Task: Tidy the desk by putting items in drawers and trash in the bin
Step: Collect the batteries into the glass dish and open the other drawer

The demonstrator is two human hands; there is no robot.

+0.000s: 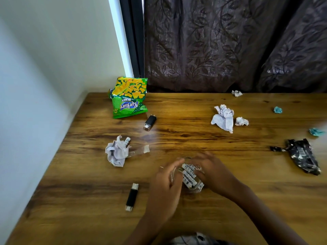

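Both hands, left hand (165, 187) and right hand (212, 171), cup batteries (188, 175).

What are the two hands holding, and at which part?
Both hands, left and right, grip a clear pack of white batteries by its opposite sides.

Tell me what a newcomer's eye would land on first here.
First, the green and yellow snack bag at the desk's far left edge, bright against the brown wood. Next, both hands, left hand and right hand, cupped around a clear container of batteries near the front. Crumpled paper lies scattered toward the right.
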